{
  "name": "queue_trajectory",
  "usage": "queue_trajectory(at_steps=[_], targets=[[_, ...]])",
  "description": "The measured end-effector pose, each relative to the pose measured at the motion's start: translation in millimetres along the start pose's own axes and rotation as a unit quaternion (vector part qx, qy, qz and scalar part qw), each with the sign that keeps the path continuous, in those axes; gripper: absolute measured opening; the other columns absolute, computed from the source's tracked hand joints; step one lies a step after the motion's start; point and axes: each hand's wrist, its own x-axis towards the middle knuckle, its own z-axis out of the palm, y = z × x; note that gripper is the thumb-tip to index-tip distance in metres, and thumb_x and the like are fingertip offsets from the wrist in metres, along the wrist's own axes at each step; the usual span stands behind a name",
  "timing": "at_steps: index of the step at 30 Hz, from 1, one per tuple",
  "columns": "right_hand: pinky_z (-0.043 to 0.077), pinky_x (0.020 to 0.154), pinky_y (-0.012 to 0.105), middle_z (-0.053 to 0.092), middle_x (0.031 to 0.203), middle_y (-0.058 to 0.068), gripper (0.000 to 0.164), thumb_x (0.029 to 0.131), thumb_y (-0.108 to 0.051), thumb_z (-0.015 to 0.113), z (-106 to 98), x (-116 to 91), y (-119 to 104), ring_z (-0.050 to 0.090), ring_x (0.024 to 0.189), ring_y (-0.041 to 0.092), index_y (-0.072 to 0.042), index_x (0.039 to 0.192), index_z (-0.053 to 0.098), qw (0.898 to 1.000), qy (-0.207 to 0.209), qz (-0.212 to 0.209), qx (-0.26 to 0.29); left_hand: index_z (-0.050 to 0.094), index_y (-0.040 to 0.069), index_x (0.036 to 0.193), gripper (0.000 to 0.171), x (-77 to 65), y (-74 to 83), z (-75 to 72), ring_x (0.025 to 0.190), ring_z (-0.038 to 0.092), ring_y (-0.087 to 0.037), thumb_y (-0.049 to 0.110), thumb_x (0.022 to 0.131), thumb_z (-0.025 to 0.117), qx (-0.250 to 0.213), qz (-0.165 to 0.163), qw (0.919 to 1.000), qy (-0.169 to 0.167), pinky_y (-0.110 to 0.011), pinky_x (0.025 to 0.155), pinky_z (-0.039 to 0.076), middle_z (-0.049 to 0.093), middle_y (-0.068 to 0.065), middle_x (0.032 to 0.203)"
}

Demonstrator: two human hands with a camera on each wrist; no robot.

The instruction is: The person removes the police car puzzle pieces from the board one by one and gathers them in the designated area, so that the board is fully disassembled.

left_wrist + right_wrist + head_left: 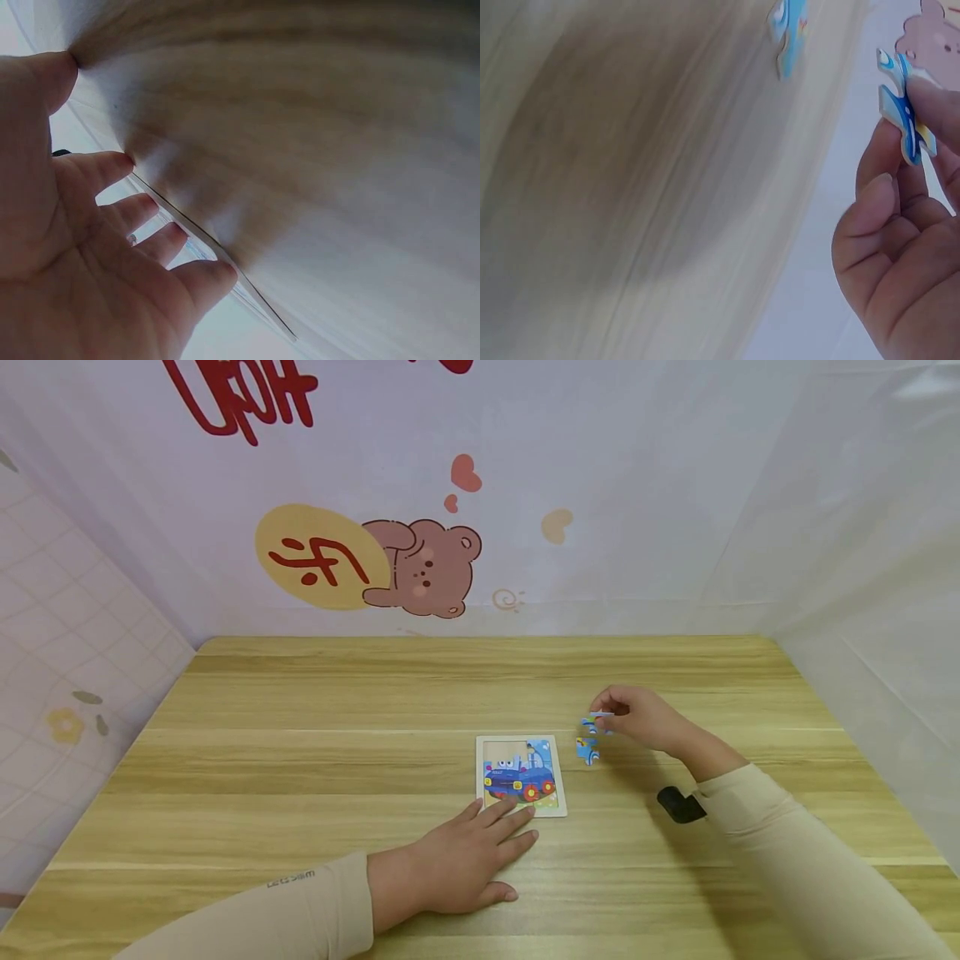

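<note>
A square jigsaw puzzle (521, 777) with a blue cartoon vehicle lies in its pale frame at the middle of the table. Bare wood shows at its upper left, where no piece sits. My left hand (468, 860) lies spread at the near side, its fingertips touching the frame's near edge and covering part of the lower picture. To the right of the frame, my right hand (645, 720) pinches a blue puzzle piece (904, 112) between thumb and fingers, raised over the table. Just below it in the head view, a loose blue puzzle piece (587, 750) rests on the wood.
The wooden table (300, 760) reaches back to a white curtain (637, 527) printed with a bear and hearts. More white sheeting stands at both sides. A small black object (681, 805) shows beside the right sleeve.
</note>
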Motion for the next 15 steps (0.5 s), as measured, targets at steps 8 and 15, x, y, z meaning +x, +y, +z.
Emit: queue_trajectory(at_steps=[8, 15], targets=[[0.045, 0.073, 0.029, 0.06, 0.089, 0.005, 0.012, 0.092, -0.007, 0.063, -10, -8, 12, 0.051, 0.083, 0.019, 0.0, 0.102, 0.064, 0.999, -0.037, 0.022, 0.013, 0.039, 0.02, 0.149, 0.063, 0.4, 0.7, 0.4, 0.145, 0.023, -0.024, 0.056, 0.097, 0.042, 0.003, -0.002, 1.0, 0.002, -0.046, 0.108, 0.036, 0.03, -0.002, 0.156], [0.044, 0.071, 0.026, 0.061, 0.085, 0.004, 0.015, 0.091, -0.008, 0.064, -13, -14, 21, 0.052, 0.079, 0.014, 0.001, 0.102, 0.064, 0.998, -0.055, 0.027, 0.025, 0.038, 0.02, 0.149, 0.063, 1.0, 0.5, 0.5, 0.146, 0.022, -0.024, 0.056, 0.097, 0.042, -0.002, -0.003, 1.0, -0.005, -0.046, 0.108, 0.035, 0.028, -0.002, 0.157]])
